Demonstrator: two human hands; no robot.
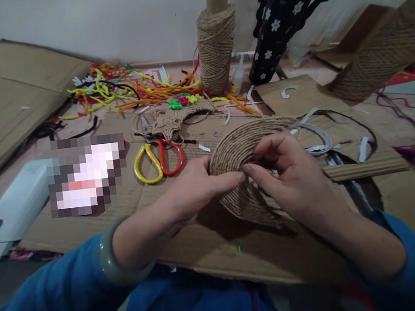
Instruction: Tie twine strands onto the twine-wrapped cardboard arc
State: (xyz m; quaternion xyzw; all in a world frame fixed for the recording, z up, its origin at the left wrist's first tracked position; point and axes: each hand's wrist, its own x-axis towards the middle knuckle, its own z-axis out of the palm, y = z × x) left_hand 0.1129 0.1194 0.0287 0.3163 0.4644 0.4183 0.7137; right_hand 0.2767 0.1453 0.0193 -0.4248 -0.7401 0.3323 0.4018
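Note:
A curved piece covered in rows of jute twine [229, 145], shaped like a crescent, is held above the cardboard by both hands. My left hand [199, 184] grips its left side, with the thumb lying across the twine. My right hand [288, 171] pinches at the inner edge, its thumb and forefinger close to the left thumb; what lies between those fingertips is hidden. Left of my hands are scissors [147, 165] with one yellow and one red handle. Just behind them lies a bundle of braided twine [173, 119] with green, red and yellow knotted flowers [182, 101].
A tall spool of jute twine [218, 49] stands at the back, beside a small glue bottle [238, 77] and a black flowered vase [275, 28]. Another twine spool [383, 50] leans at right. Colored cords [140, 90] lie behind; a white power bank [17, 197] is at left.

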